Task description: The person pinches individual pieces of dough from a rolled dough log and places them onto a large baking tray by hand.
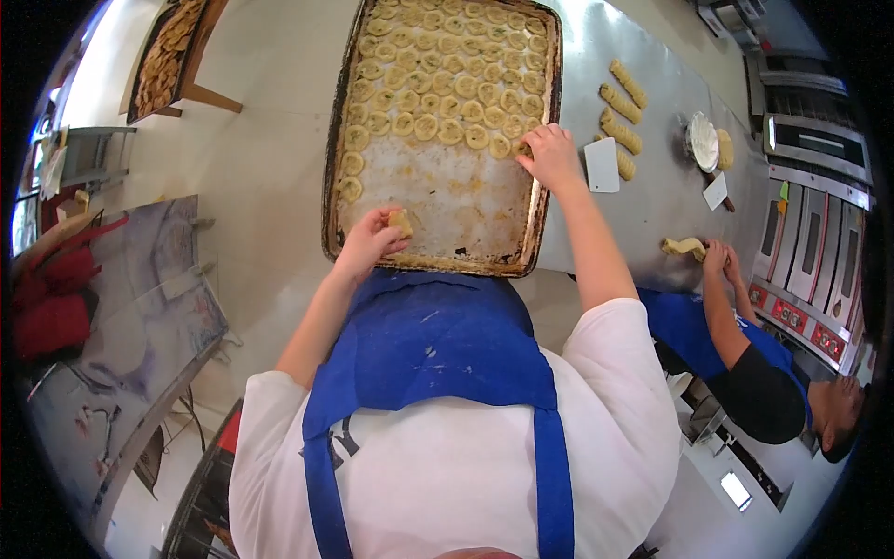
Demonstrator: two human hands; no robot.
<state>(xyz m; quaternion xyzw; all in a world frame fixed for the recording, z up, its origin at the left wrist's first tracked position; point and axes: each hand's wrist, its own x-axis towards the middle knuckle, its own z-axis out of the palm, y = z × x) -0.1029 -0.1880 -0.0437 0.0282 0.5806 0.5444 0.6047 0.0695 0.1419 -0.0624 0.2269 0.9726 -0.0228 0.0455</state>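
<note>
A large baking tray [438,262] with a dark, worn rim lies in front of me. Rows of round dough slices [450,131] with greenish flecks cover its far part, and a short column of them runs down the left side. My left hand [371,244] is closed round a piece of dough [400,223] above the near left of the tray. At the right edge, my right hand [551,156] pinches a dough slice [525,148] at the end of the nearest full row, its fingertips low over the tray.
On the metal table [666,200] to the right lie several dough rolls [621,130], a white scraper [602,165] and a white bowl [701,140]. A co-worker [745,354] there handles a dough strip [684,247]. A tray of brown pieces [168,58] stands far left.
</note>
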